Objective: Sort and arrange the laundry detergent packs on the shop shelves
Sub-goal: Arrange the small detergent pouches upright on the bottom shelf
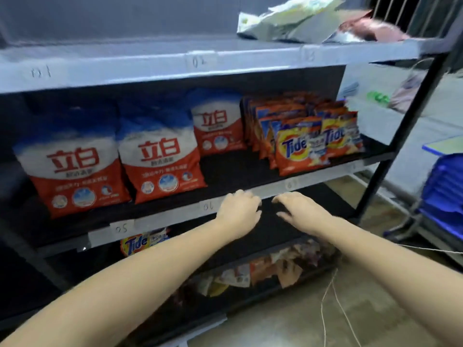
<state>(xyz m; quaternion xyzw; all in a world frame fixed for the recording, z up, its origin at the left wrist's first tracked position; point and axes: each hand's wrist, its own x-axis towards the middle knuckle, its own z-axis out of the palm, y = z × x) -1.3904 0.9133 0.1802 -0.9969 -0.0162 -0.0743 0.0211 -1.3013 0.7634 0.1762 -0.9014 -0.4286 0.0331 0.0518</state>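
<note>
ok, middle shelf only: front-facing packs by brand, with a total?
Red-white-and-blue packs with red characters: 3
Orange Tide packs showing a front face: 2
Total: 5
More Tide packs stand stacked behind those two; their number cannot be told.

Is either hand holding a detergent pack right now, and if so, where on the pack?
Nothing is held. The left hand and right hand hover empty near the front edge of the middle shelf.

Mid shelf (225,171): 3 red-white packs (160,161) left, Tide packs (300,144) right; top shelf (175,66), prob. loose bags (288,23).
</note>
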